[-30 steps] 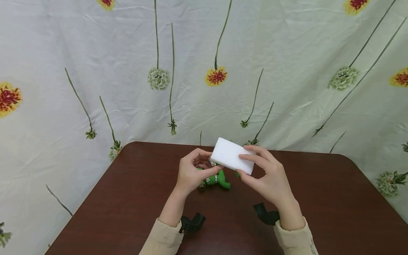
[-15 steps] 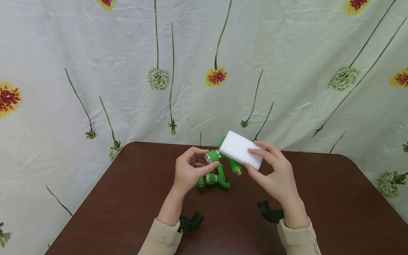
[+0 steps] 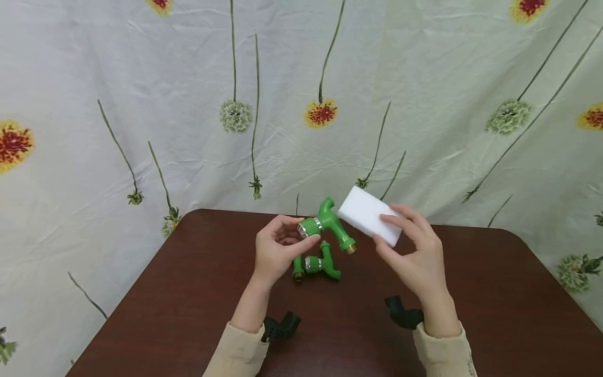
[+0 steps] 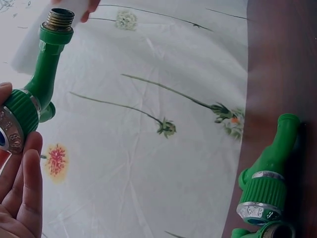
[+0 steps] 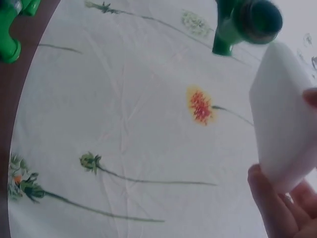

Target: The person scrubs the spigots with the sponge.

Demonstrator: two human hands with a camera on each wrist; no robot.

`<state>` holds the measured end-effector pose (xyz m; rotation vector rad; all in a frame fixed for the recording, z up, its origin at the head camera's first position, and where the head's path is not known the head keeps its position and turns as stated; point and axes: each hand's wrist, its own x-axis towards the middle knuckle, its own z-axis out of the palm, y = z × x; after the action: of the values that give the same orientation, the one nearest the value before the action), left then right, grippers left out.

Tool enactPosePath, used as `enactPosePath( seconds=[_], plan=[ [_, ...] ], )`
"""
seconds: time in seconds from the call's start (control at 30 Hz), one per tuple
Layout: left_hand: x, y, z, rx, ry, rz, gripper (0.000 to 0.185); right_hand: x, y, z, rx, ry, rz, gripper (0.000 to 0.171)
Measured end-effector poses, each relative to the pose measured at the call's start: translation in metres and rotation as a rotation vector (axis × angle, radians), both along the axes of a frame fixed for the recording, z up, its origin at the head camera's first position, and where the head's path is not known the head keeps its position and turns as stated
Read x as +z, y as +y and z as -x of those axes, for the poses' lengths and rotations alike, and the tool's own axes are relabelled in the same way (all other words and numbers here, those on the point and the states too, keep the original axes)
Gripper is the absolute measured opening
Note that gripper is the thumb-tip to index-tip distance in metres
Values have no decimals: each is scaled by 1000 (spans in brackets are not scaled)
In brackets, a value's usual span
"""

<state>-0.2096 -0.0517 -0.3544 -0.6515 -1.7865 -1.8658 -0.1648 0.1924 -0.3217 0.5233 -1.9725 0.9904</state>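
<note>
Rightward, the sponge [image 3: 368, 215] has left the tap [image 3: 327, 226]. Right hand [image 3: 414, 256] pinches this soft, light block; left hand [image 3: 278, 250] grips the stiff tap's knob above the surface [image 3: 188, 293].

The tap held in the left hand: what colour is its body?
Green, with a brass-coloured threaded end; the tap shows best in the left wrist view.

The white sponge [image 3: 369, 215] in the right hand [image 3: 414, 256] now sits clear of the green tap [image 3: 330, 226], no longer covering it. The left hand [image 3: 275, 250] lifts that tap higher above the table.
</note>
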Motion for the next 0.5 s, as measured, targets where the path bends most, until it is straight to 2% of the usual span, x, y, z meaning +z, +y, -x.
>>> enactPosePath(
  seconds=[0.1,0.17,0.23,0.3,0.4,0.5],
  plan=[
    [0,1,0,4,-2,-1,32,0,-3,-1,103,13,-97,30],
    [0,1,0,11,-7,0,32,0,-5,-1,119,10,-149,29],
    [1,1,-1,16,-18,1,32,-1,-5,0,74,7,-182,28],
    [3,1,-3,20,-30,3,33,-2,-3,1,-22,3,-191,28],
    [12,1,-10,21,-42,7,33,-2,0,2,-153,-6,-144,29],
    [20,2,-16,19,-41,14,31,-2,2,1,-143,-18,-60,30]
  ],
)
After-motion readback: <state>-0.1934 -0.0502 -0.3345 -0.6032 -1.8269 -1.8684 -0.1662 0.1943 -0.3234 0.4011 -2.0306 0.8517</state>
